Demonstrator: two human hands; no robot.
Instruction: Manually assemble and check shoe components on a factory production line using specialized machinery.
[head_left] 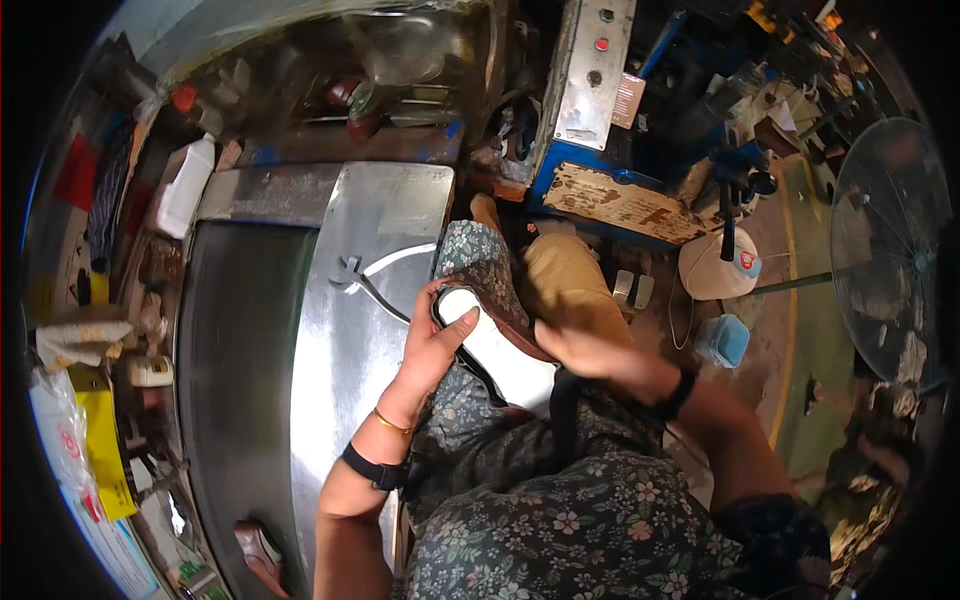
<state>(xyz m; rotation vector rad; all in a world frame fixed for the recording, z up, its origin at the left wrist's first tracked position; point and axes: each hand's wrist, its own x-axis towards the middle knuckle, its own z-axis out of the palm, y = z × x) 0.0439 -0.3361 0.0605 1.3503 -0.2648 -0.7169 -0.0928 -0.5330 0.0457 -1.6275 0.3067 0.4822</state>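
A shoe (503,352) lies sole-up across my lap, its pale white bottom facing me and dark brown upper material around its edges. My left hand (432,335) grips one end, thumb pressed on the white bottom and fingers wrapped under the side. At the opposite side, my right hand (580,350) is against the brown edge; its fingers are blurred and partly hidden. Pincers (352,272) with pale handles rest open-jawed on the metal tabletop (345,390), left of my left hand.
A dark conveyor belt (240,380) runs along the left, carrying another brown shoe (258,555). A white bottle (187,185) stands beyond. Ahead is a blue machine with a button panel (595,75). On the right are a white jug (715,268), a blue container (724,340) and a large fan (890,250).
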